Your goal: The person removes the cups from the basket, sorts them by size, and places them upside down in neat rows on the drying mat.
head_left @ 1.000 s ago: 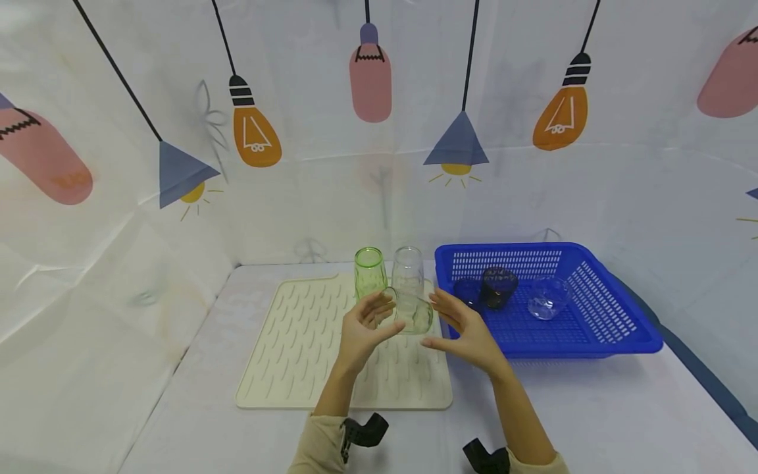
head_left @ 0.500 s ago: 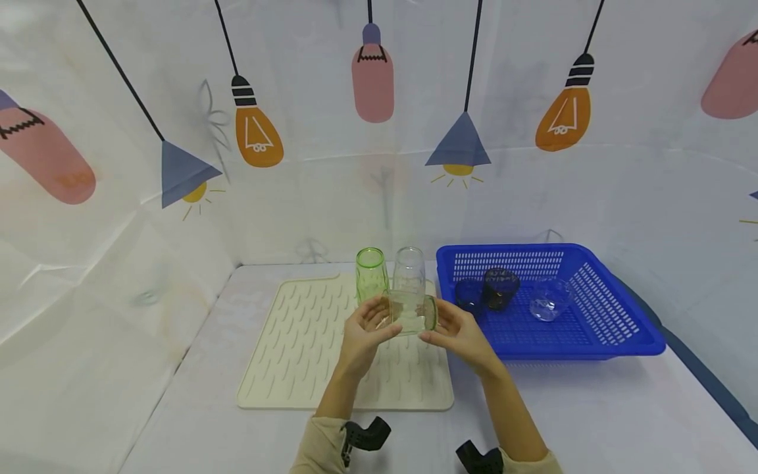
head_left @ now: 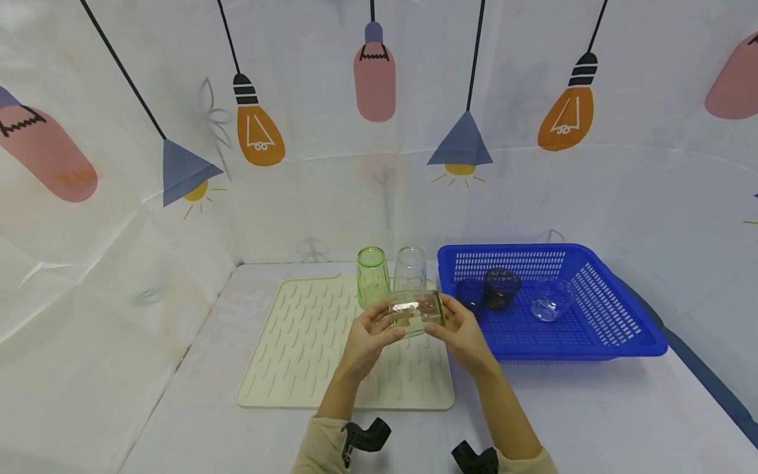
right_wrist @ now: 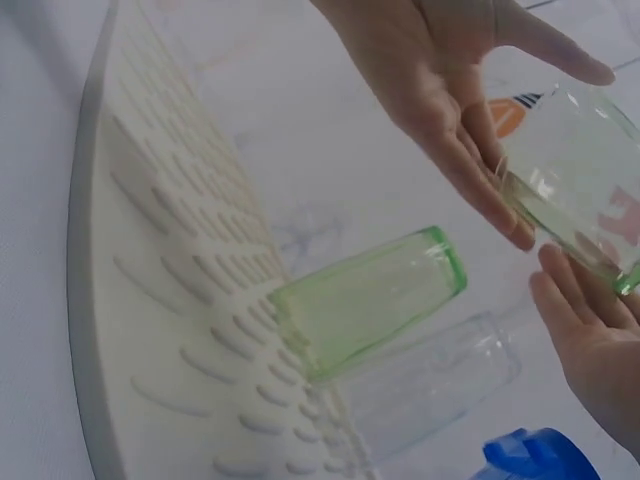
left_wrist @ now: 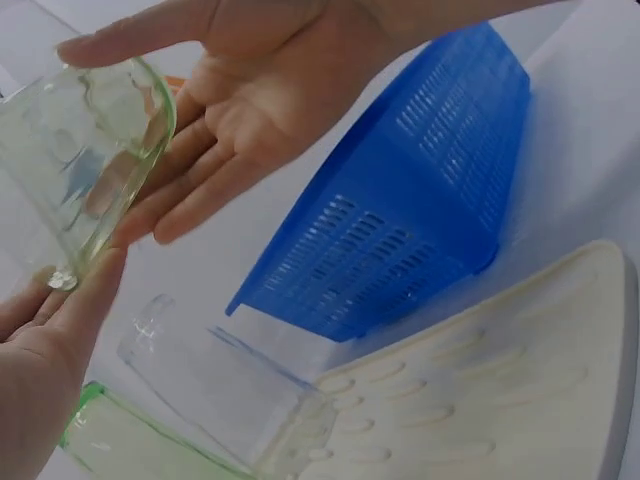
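A pale green-tinted drinking glass [head_left: 417, 311] lies on its side in the air between my hands, over the drying mat [head_left: 296, 349]. My left hand [head_left: 365, 339] holds its left end, thumb at the front and fingers behind. At the right end my right hand [head_left: 464, 334] grips it the same way; in the left wrist view its thumb and fingers span the thick green-edged end. Behind the held glass, a bright green tumbler [head_left: 372, 280] and a clear tumbler [head_left: 410, 266] stand side by side at the back of the mat.
To the right sits a blue plastic basket [head_left: 628, 329] with a dark glass [head_left: 501, 288], a dark blue glass [head_left: 470, 295] and a clear glass [head_left: 552, 299] inside. A white cloth covers the table [head_left: 183, 408]. A curtain printed with lamps [head_left: 331, 197] hangs behind it.
My right hand, apart from the glass a second ago, has moved left and taken hold of its right end. The glass has shifted slightly right, its right end now tipped a little up.
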A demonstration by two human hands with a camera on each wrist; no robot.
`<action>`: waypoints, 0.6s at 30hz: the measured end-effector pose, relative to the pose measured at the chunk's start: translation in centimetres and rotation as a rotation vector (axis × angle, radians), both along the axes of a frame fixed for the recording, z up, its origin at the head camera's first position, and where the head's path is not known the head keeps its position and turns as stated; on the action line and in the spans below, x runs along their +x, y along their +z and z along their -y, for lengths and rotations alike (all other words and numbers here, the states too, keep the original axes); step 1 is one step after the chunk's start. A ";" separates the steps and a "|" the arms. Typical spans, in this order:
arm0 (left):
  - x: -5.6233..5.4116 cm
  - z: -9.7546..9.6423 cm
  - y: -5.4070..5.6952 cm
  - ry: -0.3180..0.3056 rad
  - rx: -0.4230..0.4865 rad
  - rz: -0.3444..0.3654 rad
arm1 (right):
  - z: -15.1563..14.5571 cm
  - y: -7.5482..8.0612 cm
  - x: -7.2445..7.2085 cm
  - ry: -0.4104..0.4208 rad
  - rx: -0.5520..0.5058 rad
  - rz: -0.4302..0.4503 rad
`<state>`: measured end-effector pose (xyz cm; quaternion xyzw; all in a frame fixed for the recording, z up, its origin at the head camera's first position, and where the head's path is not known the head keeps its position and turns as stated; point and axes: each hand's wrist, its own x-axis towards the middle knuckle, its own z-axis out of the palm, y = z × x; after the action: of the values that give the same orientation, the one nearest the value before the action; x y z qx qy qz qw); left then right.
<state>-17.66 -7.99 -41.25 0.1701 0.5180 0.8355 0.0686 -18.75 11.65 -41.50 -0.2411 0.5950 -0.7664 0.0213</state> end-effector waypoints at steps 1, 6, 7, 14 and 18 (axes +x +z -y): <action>0.0 0.2 -0.1 -0.014 -0.036 -0.010 | 0.0 0.0 0.0 0.007 -0.018 -0.005; -0.1 1.6 -0.9 -0.047 -0.190 -0.053 | 0.0 0.1 -0.1 0.003 -0.053 0.005; 0.0 2.0 -1.1 -0.036 -0.221 -0.060 | 0.0 0.1 -0.1 -0.014 -0.044 0.011; 0.7 5.6 -3.1 0.240 -0.569 -0.147 | -0.1 -0.1 0.3 -0.165 0.149 0.014; 1.3 8.0 -4.4 0.474 -0.815 -0.198 | -0.1 -0.3 0.7 -0.225 0.292 -0.052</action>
<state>-16.31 -16.00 -45.62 0.0855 0.8318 0.5368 -0.1122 -18.02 11.72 -41.79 -0.1872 0.7235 -0.6629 -0.0451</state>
